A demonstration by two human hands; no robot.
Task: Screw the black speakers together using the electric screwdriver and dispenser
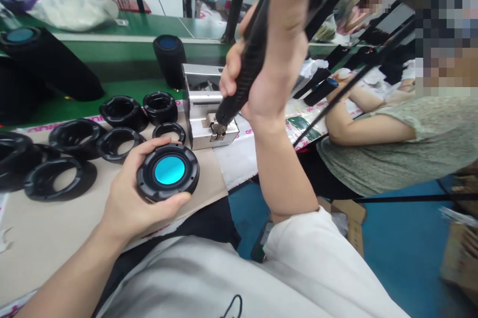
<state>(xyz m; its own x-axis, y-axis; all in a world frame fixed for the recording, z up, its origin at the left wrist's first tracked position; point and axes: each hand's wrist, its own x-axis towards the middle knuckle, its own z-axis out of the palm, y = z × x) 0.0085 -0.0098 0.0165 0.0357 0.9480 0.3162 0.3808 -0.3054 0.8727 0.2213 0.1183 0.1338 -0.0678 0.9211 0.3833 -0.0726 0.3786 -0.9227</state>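
Note:
My left hand point(130, 196) is closed around a round black speaker end ring with a shiny blue disc point(170, 170), which faces up over the brown cardboard. My right hand point(276, 74) grips a black electric screwdriver point(244, 71), tilted with its tip pointing down and left. That tip meets the front outlet of a metal screw feeder box point(212, 131); whether a screw is on it I cannot make out. Several empty black rings point(121, 143) lie on the cardboard to the left of the feeder.
Black cylindrical speakers point(170, 59) with blue ends stand or lie on the green bench point(123, 79). A white plastic bag point(74, 2) sits at the back left. On the right a co-worker's arm point(341, 124) reaches over the bench. Dark poles and cables cross the upper right.

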